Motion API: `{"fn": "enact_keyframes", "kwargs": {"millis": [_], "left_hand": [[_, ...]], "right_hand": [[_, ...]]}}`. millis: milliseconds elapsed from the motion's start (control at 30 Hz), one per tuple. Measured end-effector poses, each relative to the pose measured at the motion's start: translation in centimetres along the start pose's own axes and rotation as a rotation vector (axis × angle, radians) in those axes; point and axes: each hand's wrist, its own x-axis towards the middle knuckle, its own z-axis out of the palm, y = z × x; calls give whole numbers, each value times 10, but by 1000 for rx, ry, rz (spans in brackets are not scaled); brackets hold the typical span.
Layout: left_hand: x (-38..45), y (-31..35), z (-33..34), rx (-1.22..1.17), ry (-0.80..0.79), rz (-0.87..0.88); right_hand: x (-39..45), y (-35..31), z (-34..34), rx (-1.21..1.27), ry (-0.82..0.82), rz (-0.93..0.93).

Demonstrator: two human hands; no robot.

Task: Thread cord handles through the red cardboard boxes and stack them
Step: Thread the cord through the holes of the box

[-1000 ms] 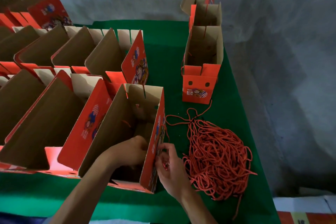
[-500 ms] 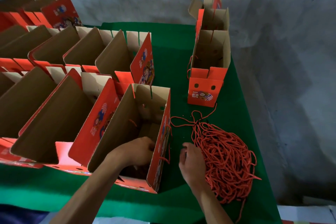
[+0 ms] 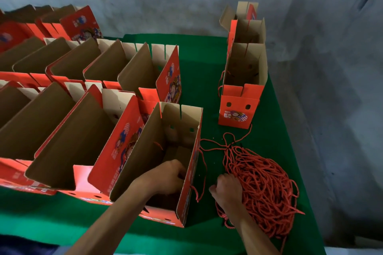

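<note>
Reaching right hand (image 3: 226,189) into cords (image 3: 263,190); left hand (image 3: 167,176) inside box (image 3: 187,196)

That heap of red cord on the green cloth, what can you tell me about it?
The cord pile is a loose tangle of many twisted red cords, lying on the green cloth right of the open box. A few strands trail from its far edge toward the box and the stacked boxes. The right hand digs into its near left side, fingers curled among the cords.

Dim, soft light; wide-angle bowing, slight blur.
</note>
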Motion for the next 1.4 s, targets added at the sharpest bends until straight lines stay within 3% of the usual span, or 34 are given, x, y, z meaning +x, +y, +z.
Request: {"fn": "enact_keyframes", "kwargs": {"millis": [167,333,633,867,1133,1267,1400], "left_hand": [[-1,0,-3,-32,-35,-30],[-3,-1,-7,-51,5,-43],[6,-12,6,18,173,-107],[9,-15,8,214,316,-80],[6,-6,11,277,377,-72],[7,-8,11,295,351,-18],[10,-11,4,217,353,-132]], "right_hand": [[-11,-12,-6,507,73,-14],[-17,-14,-20,813,83,-40],[-28,-37,-54,949,70,-181],[-36,-62,-82,1184,127,-154],[-50,-82,-133,1033,-15,-165],[-55,-97,-156,775,-15,-121],[-52,-104,-167,712,-29,-109]]}}
